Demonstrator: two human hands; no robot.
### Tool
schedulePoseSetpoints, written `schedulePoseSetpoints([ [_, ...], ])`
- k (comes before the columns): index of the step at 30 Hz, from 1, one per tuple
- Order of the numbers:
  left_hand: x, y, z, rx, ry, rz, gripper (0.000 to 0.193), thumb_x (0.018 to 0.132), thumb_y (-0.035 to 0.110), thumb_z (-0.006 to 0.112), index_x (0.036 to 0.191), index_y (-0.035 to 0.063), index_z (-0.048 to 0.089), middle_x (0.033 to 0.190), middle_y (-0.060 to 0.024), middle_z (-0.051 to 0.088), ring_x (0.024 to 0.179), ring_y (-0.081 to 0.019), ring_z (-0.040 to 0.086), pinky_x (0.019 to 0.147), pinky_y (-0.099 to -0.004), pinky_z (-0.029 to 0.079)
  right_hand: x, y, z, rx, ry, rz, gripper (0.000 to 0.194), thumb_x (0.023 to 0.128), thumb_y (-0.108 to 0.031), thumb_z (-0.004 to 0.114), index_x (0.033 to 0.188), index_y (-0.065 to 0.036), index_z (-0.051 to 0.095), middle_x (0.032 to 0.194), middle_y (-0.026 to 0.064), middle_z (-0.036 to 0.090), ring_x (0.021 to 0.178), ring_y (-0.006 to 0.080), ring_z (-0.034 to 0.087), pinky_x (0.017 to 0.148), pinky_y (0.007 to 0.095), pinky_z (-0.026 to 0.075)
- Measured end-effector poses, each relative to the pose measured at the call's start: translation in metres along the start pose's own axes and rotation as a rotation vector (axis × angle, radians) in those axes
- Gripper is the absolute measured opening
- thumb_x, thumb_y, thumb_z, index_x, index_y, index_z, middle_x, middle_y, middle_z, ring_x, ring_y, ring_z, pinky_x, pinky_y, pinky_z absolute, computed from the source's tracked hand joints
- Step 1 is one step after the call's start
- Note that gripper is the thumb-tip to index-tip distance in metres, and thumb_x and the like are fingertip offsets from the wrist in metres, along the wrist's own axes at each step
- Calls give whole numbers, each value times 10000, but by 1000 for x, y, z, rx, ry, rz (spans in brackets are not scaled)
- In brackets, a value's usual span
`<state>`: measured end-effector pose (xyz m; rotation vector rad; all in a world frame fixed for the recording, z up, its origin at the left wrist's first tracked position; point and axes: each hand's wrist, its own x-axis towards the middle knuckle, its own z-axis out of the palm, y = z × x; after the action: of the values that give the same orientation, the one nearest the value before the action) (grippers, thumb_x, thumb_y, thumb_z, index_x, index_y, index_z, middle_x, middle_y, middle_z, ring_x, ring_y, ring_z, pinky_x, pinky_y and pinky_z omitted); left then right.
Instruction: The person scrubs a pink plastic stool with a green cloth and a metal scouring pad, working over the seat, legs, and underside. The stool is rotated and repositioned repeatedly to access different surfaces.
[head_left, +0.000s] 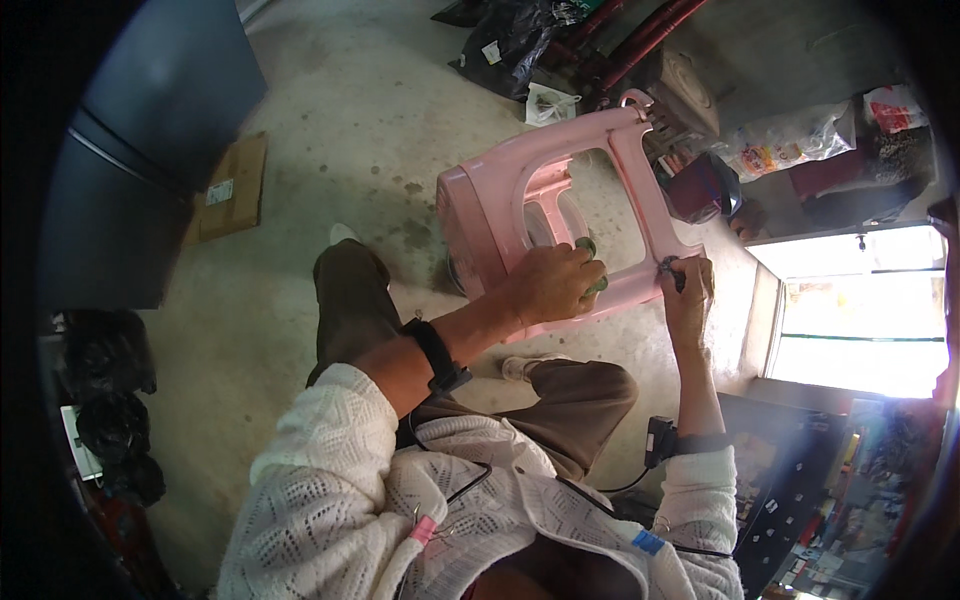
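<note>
A pink plastic stool (491, 221) lies tipped on its side before me, its legs pointing to the right. My left hand (556, 285) is closed around a green pad or cloth (589, 246) at the stool's near-side opening; the fingers hide most of it. Farther right, my right hand (690, 296) pinches a dark scouring pad (670, 270), which touches the stool near the end of a leg. Through the opening a round, clear rim shows behind the stool; what it belongs to is mostly hidden.
Wet spots mark the concrete floor (360, 142). Left are a dark refrigerator (150, 127), flattened cardboard (238, 187) and black plastic bags (109, 375). Another black bag (502, 52) and a white bag (550, 103) lie beyond the stool. A bright window (862, 315) stands right.
</note>
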<state>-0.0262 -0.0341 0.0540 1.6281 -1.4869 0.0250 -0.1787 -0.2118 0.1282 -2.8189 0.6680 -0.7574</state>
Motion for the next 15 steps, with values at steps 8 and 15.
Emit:
schedulePoseSetpoints([
  [8, 1, 0, 1, 20, 31, 1, 241, 713, 238, 685, 894, 93, 616, 788, -102, 595, 708, -294, 634, 613, -428, 529, 38, -36, 30, -221, 44, -139, 198, 727, -7, 682, 905, -88, 649, 958, 98, 565, 922, 295, 559, 785, 408, 473],
  [15, 1, 0, -2, -22, 25, -33, 218, 733, 228, 660, 898, 91, 620, 803, -102, 603, 714, -299, 639, 611, -438, 531, 14, -25, 10, -260, 1, -174, 145, 728, -34, 684, 855, -99, 656, 950, 74, 571, 900, 294, 559, 814, 434, 454],
])
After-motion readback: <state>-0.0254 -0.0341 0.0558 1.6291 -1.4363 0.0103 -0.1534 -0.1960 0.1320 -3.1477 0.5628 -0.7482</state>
